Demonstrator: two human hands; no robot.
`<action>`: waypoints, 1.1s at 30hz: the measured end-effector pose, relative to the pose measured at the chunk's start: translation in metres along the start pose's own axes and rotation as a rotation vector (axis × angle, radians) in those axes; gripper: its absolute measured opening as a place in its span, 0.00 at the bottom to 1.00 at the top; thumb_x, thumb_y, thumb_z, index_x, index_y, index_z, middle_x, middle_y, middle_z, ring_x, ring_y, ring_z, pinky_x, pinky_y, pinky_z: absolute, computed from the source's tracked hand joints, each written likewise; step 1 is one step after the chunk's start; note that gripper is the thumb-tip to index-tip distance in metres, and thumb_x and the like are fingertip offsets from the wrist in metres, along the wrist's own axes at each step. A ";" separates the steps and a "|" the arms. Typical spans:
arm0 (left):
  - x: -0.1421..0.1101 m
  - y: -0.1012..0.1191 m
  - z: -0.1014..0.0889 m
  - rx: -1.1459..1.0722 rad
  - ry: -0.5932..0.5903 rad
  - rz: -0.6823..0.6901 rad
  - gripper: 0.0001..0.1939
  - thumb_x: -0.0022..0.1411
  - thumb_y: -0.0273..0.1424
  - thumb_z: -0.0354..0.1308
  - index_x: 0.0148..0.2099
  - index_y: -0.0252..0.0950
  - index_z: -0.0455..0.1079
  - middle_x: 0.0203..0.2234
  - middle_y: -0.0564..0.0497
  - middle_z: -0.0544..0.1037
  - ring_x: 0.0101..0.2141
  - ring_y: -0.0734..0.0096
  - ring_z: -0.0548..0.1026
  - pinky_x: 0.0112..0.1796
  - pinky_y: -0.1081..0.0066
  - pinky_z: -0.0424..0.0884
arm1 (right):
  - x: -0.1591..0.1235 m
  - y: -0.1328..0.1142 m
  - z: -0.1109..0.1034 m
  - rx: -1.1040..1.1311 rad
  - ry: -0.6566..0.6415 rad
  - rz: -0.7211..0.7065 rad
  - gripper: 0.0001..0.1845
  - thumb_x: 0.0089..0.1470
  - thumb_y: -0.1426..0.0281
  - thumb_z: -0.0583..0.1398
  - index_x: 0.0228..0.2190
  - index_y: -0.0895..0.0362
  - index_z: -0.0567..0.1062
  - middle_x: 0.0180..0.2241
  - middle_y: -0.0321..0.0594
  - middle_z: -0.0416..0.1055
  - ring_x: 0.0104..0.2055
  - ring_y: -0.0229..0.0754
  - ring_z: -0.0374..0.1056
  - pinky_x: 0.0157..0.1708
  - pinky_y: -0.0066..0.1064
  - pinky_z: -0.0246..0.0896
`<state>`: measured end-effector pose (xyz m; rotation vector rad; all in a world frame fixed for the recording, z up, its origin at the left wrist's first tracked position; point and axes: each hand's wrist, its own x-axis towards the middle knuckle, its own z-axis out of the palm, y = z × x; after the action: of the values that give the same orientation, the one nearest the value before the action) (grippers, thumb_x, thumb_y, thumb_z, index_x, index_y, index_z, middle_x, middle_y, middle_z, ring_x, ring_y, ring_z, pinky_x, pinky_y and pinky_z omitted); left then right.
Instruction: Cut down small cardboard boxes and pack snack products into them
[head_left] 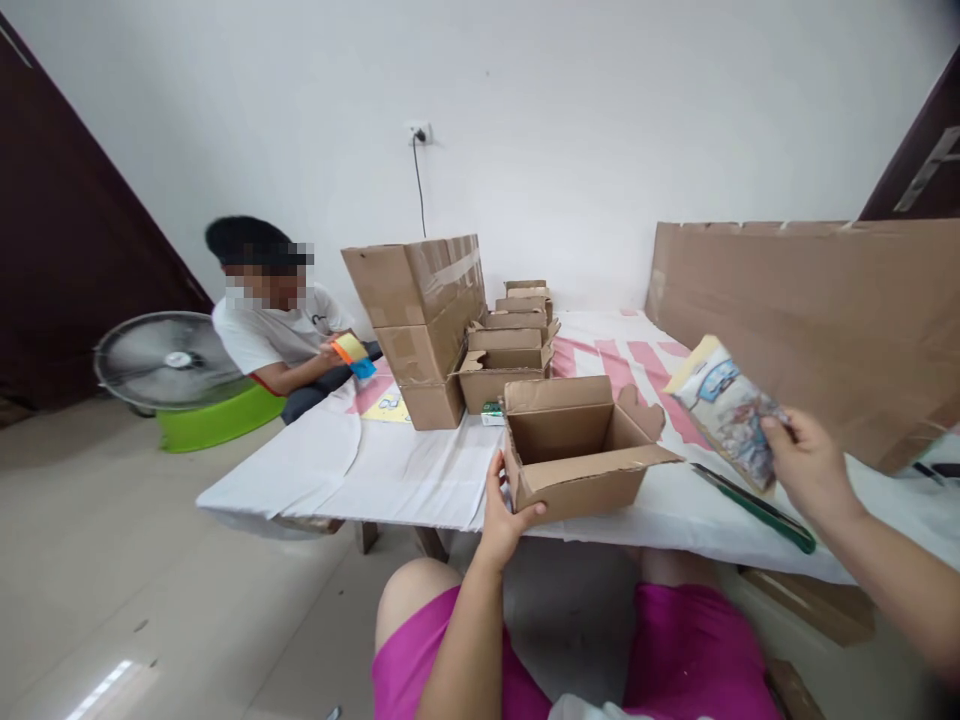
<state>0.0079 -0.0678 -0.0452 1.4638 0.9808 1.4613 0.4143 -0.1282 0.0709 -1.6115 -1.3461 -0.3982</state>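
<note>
An open cardboard box [577,450] stands at the near edge of a low table [390,470] covered with a white cloth. My left hand [501,515] grips the box's near left corner, thumb on its front wall. My right hand [806,462] is raised to the right of the box and is closed on a printed plastic packet [726,408], held tilted above the table. The box's flaps stand open and its inside looks empty.
Several open small boxes [506,355] line up behind, beside a tall taped carton [420,310]. A green-handled tool [757,505] lies right of the box. Large cardboard sheets [817,320] lean at right. Another person [274,320] sits at far left holding coloured packets; a fan [169,362] stands there.
</note>
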 end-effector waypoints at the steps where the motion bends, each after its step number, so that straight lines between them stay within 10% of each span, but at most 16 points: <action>1: 0.002 0.000 -0.004 0.007 0.030 0.009 0.57 0.42 0.47 0.71 0.68 0.42 0.46 0.66 0.41 0.54 0.64 0.46 0.58 0.62 0.53 0.56 | -0.012 0.009 0.008 0.004 -0.009 0.001 0.15 0.58 0.59 0.51 0.32 0.55 0.72 0.32 0.46 0.72 0.37 0.48 0.68 0.40 0.42 0.65; 11: 0.007 -0.025 -0.017 0.148 0.226 -0.001 0.37 0.56 0.47 0.61 0.63 0.40 0.55 0.57 0.41 0.67 0.57 0.54 0.69 0.56 0.57 0.66 | -0.107 0.016 0.080 -0.038 -0.048 -0.095 0.19 0.58 0.63 0.53 0.47 0.59 0.73 0.60 0.56 0.60 0.63 0.60 0.54 0.59 0.58 0.54; 22: -0.012 -0.018 0.001 0.409 0.640 0.232 0.19 0.59 0.40 0.56 0.49 0.37 0.62 0.47 0.41 0.65 0.56 0.46 0.62 0.57 0.43 0.60 | -0.119 0.014 0.085 -0.066 0.013 -0.202 0.19 0.59 0.67 0.54 0.52 0.57 0.66 0.63 0.54 0.55 0.66 0.61 0.50 0.61 0.60 0.53; 24: -0.027 -0.009 0.020 0.486 0.470 0.311 0.11 0.61 0.37 0.54 0.45 0.39 0.65 0.41 0.43 0.68 0.50 0.49 0.67 0.54 0.44 0.63 | -0.119 0.014 0.085 -0.044 0.013 -0.198 0.18 0.59 0.67 0.54 0.51 0.57 0.66 0.63 0.54 0.56 0.66 0.60 0.51 0.61 0.60 0.54; 29: -0.039 0.011 0.084 0.452 -0.589 0.326 0.21 0.63 0.30 0.53 0.59 0.47 0.65 0.59 0.45 0.68 0.60 0.54 0.64 0.60 0.48 0.60 | -0.119 0.014 0.085 -0.007 0.000 -0.199 0.15 0.59 0.68 0.54 0.48 0.56 0.68 0.61 0.53 0.59 0.65 0.59 0.53 0.60 0.59 0.55; 33: -0.005 0.004 0.098 0.332 -0.370 0.084 0.26 0.56 0.32 0.61 0.57 0.41 0.67 0.54 0.43 0.73 0.55 0.56 0.71 0.58 0.51 0.65 | -0.120 0.013 0.083 0.016 -0.006 -0.200 0.14 0.59 0.68 0.54 0.47 0.57 0.68 0.61 0.54 0.59 0.65 0.59 0.53 0.60 0.58 0.55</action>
<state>0.1052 -0.0763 -0.0417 1.9518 0.9663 1.0601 0.3596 -0.1281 -0.0645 -1.4706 -1.5170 -0.5010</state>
